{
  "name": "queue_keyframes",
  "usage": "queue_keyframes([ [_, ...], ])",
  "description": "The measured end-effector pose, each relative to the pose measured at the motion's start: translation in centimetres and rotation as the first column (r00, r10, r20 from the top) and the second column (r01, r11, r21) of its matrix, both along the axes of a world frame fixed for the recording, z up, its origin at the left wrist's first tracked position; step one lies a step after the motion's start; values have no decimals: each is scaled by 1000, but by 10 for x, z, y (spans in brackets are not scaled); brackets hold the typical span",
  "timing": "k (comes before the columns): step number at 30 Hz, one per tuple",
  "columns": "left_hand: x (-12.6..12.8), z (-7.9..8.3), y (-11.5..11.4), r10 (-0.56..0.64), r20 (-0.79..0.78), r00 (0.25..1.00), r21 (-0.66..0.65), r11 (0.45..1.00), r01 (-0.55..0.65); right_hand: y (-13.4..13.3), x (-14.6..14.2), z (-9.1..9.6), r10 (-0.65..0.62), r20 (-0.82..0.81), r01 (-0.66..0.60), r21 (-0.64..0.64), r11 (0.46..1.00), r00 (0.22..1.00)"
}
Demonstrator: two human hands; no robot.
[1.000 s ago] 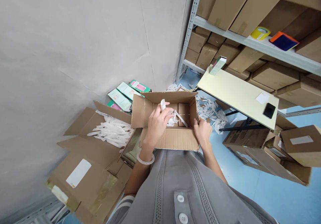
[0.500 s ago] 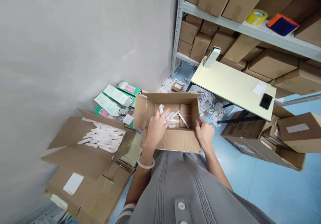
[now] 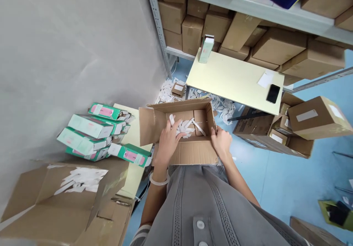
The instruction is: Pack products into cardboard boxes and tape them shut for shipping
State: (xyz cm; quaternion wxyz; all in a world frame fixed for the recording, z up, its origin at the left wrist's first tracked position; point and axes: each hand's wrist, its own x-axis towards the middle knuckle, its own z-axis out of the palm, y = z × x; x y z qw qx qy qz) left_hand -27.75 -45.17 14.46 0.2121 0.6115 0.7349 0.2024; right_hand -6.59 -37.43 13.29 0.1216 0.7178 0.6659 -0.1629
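An open cardboard box [image 3: 190,152] rests on my lap. Inside lie several small white packets [image 3: 185,127] and small brown boxes [image 3: 200,117]. My left hand [image 3: 167,143] reaches into the box with its fingers curled on the white packets. My right hand [image 3: 221,142] grips the box's right near corner. A pale bangle [image 3: 159,180] sits on my left wrist.
A large open carton [image 3: 63,205] with white packets stands at the lower left. Green and pink boxes [image 3: 91,128] are stacked by the wall. A pale table [image 3: 234,80] carries a phone [image 3: 273,93] and a green box [image 3: 206,48]. Shelves of cartons [image 3: 248,36] stand behind, more cartons [image 3: 303,124] on the blue floor.
The view has swung down and left, so the shelf and table sit higher. My left hand lowered the white packets into the box. My right hand kept its grip.
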Motion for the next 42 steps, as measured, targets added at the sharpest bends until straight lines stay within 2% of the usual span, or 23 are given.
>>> queue_keyframes([
  [5,48,10,63,-159,54,986,-43,986,162,41,32,5,-21,-31,23,62,998,999],
  [9,78,10,101,-239,77,968,-36,970,242,72,57,12,-32,-59,36,73,997,998],
  [15,97,6,145,-325,24,946,-30,945,325,109,85,18,-85,-84,92,81,992,993],
  [20,105,7,194,-406,-7,914,-45,913,406,130,104,14,-206,-107,214,66,975,973],
  [26,129,1,282,-585,-12,811,-36,811,584,162,130,7,-418,-85,424,80,902,905],
  [31,148,2,359,-706,-13,708,-4,708,706,207,150,4,-564,-60,567,110,816,823],
  [35,148,0,409,-760,-26,650,27,649,760,244,167,-6,-626,-38,625,130,770,779],
  [38,139,0,436,-757,-36,652,47,651,758,266,181,-17,-653,-30,651,126,749,757],
  [40,128,2,452,-721,-37,692,99,687,720,278,190,-25,-661,-28,660,110,743,750],
  [42,113,4,466,-645,-36,763,177,747,641,289,198,-32,-659,-27,659,94,747,751],
])
